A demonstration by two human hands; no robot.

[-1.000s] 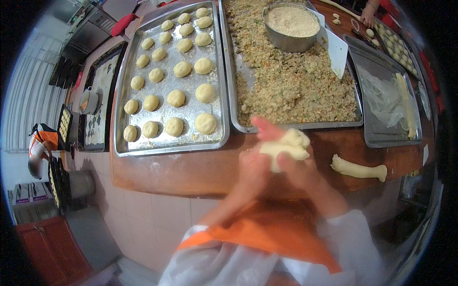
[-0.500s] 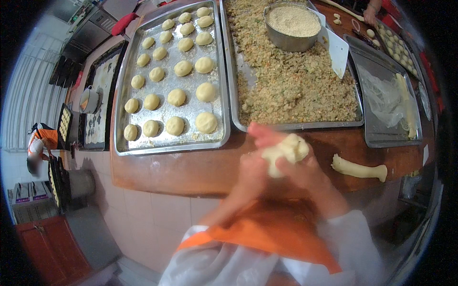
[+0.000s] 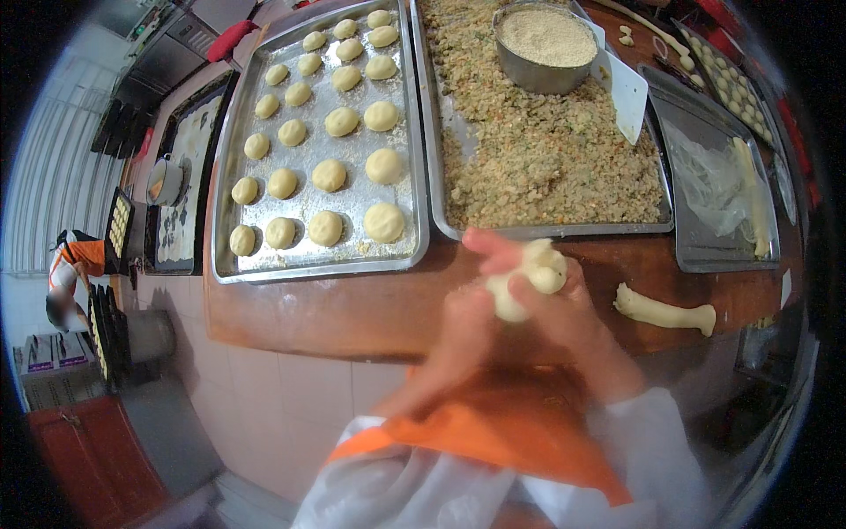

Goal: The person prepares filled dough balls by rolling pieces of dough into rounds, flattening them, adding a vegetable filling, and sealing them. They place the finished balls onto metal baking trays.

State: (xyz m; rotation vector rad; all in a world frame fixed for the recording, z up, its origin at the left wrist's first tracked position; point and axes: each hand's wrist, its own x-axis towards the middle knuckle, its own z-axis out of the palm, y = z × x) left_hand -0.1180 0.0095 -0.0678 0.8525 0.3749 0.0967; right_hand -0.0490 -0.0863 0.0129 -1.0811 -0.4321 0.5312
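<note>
- One lump point(image 3: 508, 301) of pale dough lies between the two hands, above the worktop's point(image 3: 308, 317) near edge; it is uneven, leaning from lower left to upper right, with a rounded bulge at its right side.
- The right hand point(image 3: 577, 322) is closed around the lump from the right, thumb across its near face; the left hand point(image 3: 471, 304) is close against the lump's left side, but blur hides its fingers, so how tightly it grips cannot be told; reddish fingertips show past the upper left, their owner unclear.
- One roll point(image 3: 665, 312) of dough lies on the worktop to the right, apart from both hands and nearer the right; its long axis runs left to right, right end slightly lower.
- Beyond the hands stands one tray of crumbly filling point(image 3: 529, 167); one bowl point(image 3: 533, 79) of pale crumbs sits on it, one white scraper point(image 3: 629, 101) beside the bowl.
- To the left lies one metal tray point(image 3: 361, 251); it bears twenty-three balls point(image 3: 341, 122) of dough, well apart from the hands.
- To the far right is one side tray point(image 3: 723, 253); it holds crumpled plastic point(image 3: 705, 189) and one dough strip point(image 3: 751, 189).
</note>
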